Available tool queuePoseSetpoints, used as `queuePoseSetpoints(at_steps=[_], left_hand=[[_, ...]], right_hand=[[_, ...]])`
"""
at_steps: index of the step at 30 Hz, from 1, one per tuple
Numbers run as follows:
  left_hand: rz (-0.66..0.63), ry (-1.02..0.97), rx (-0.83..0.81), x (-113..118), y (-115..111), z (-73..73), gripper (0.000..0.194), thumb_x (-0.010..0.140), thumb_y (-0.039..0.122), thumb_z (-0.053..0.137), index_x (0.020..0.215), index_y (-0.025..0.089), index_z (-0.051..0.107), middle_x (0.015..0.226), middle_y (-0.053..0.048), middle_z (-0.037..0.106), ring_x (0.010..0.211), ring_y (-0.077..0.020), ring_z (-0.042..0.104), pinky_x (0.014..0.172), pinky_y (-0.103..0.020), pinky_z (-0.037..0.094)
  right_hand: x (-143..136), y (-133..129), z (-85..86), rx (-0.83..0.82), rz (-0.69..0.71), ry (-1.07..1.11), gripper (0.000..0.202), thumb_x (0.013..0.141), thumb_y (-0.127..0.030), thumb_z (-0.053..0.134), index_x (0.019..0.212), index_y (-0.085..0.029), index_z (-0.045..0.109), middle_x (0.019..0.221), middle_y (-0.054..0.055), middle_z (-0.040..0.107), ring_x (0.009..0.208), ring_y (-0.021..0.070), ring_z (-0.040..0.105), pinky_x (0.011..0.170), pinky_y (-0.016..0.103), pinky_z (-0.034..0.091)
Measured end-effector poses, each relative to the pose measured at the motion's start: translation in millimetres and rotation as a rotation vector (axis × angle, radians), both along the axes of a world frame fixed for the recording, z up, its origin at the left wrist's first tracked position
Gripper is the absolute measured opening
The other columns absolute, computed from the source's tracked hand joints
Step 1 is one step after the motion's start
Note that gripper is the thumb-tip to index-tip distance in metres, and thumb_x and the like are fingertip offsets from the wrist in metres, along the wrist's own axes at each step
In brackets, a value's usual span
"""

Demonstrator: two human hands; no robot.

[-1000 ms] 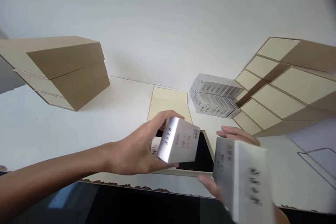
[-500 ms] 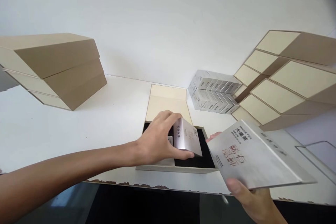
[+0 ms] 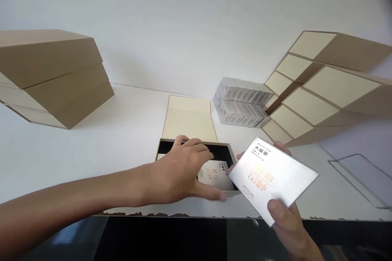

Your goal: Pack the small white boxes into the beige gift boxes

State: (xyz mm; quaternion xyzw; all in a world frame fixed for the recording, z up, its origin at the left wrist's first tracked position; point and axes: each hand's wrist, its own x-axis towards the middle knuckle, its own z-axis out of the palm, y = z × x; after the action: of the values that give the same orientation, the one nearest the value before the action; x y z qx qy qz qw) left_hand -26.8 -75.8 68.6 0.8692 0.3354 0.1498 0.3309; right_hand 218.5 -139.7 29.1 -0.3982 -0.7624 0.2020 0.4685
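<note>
My left hand (image 3: 186, 169) hovers over an open gift box (image 3: 159, 145) with a black interior, its fingers spread and thumb apart, holding nothing. Beneath it a silver-white tea box (image 3: 216, 175) with red print lies flat in the right part of the gift box. Another white box shows only as a sliver at the left, mostly covered by my hand. My right hand (image 3: 286, 220) grips a second silver-white tea box (image 3: 269, 175), tilted with its printed face up, just right of the gift box. The raised cream lid (image 3: 190, 118) lies back toward the wall.
Two rows of small silver tea boxes (image 3: 241, 102) stand near the wall. Stacked beige gift boxes (image 3: 318, 94) rise at the right, and more beige boxes (image 3: 61, 77) at the left. A thin wire frame (image 3: 358, 179) lies at right; the table's front edge (image 3: 147, 214) is chipped.
My left hand has let go of a tea box, which now lies flat in the gift box. My right hand has turned its tea box, showing the printed face more fully.
</note>
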Motion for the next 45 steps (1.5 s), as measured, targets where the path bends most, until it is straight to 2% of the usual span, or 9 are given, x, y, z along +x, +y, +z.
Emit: queuePoseSetpoints(at_steps=[4,7,14,21,27,32,35,39,45], left_hand=[[-0.021,-0.255,-0.100,6.6,-12.3,2.7,0.109,0.059,0.059,0.088,0.147,0.021,0.035,0.152,-0.019,0.043,0.139,-0.0421,0.039,0.104,-0.056,0.044],[-0.136,-0.362,0.145,12.0,-14.0,5.7,0.105,0.065,0.045,0.087,0.147,0.019,0.026,0.161,-0.023,0.027,0.150,-0.0420,0.023,0.118,-0.060,0.026],[-0.152,-0.344,0.235,17.3,-11.1,6.5,0.090,0.065,0.031,0.079,0.138,0.021,0.027,0.142,-0.020,0.051,0.130,-0.0403,0.048,0.109,-0.060,0.035],[-0.162,-0.331,0.121,10.1,-11.2,2.7,0.087,0.067,0.034,0.081,0.136,0.021,0.029,0.146,-0.020,0.047,0.124,-0.0333,0.053,0.099,-0.045,0.047],[-0.455,-0.280,0.077,-3.1,0.4,21.4,0.094,0.065,0.028,0.079,0.142,0.025,0.025,0.152,-0.014,0.043,0.141,-0.0336,0.043,0.125,-0.058,0.012],[-0.573,-0.122,0.063,-3.2,5.1,33.9,0.090,0.066,0.023,0.077,0.143,0.024,0.030,0.148,-0.015,0.047,0.144,-0.0377,0.039,0.123,-0.067,-0.004],[-0.512,-0.119,0.053,-11.8,5.2,36.8,0.088,0.072,0.023,0.075,0.146,0.025,0.026,0.154,-0.015,0.041,0.150,-0.0377,0.027,0.122,-0.068,-0.006],[-0.269,-0.119,-0.022,-38.0,0.1,24.4,0.069,0.084,0.033,0.069,0.140,0.031,0.029,0.163,-0.011,0.026,0.154,-0.0359,0.018,0.123,-0.064,0.012],[-0.043,-0.113,-0.159,-79.4,-7.6,-7.3,0.042,0.092,0.036,0.062,0.129,0.035,0.043,0.160,-0.005,0.032,0.152,-0.0349,0.014,0.113,-0.053,0.037]], right_hand=[[-12.3,-4.7,-10.5,-0.190,0.133,0.248,0.063,0.103,-0.049,0.022,0.162,-0.032,0.010,0.129,0.015,0.066,0.102,0.0324,0.074,0.083,0.054,0.061],[-31.8,-7.3,-7.5,-0.157,0.169,0.291,0.063,0.102,-0.049,0.007,0.158,-0.032,0.031,0.107,0.011,0.076,0.095,0.0327,0.075,0.094,0.057,0.055],[-63.9,-7.0,11.5,-0.243,0.111,0.356,0.058,0.104,-0.037,0.013,0.152,-0.027,0.044,0.087,0.008,0.077,0.094,0.0310,0.075,0.099,0.053,0.053],[-40.2,-16.1,-12.0,-0.401,0.180,0.302,0.067,0.101,-0.058,0.011,0.153,-0.028,0.041,0.104,0.012,0.075,0.100,0.0311,0.074,0.091,0.052,0.058],[5.0,2.6,10.4,-0.386,0.278,0.111,0.104,0.078,-0.082,0.054,0.160,-0.035,0.009,0.162,0.019,0.032,0.137,0.0360,0.051,0.088,0.052,0.061],[11.4,23.9,49.1,-0.534,0.469,-0.178,0.111,0.070,-0.063,0.081,0.158,-0.038,0.018,0.153,0.014,0.047,0.135,0.0314,0.055,0.100,0.051,0.055],[14.4,32.5,63.1,-0.412,0.336,-0.399,0.114,0.072,-0.055,0.084,0.160,-0.038,0.015,0.154,0.013,0.045,0.132,0.0313,0.057,0.093,0.047,0.060],[28.2,46.2,60.2,-0.111,0.085,-0.490,0.069,0.081,-0.046,0.079,0.143,-0.037,0.051,0.138,0.009,0.058,0.119,0.0295,0.065,0.079,0.039,0.064],[31.3,52.4,34.2,0.007,0.112,-0.580,0.040,0.090,-0.043,0.070,0.128,-0.033,0.061,0.136,0.009,0.059,0.104,0.0237,0.070,0.064,0.030,0.063]])
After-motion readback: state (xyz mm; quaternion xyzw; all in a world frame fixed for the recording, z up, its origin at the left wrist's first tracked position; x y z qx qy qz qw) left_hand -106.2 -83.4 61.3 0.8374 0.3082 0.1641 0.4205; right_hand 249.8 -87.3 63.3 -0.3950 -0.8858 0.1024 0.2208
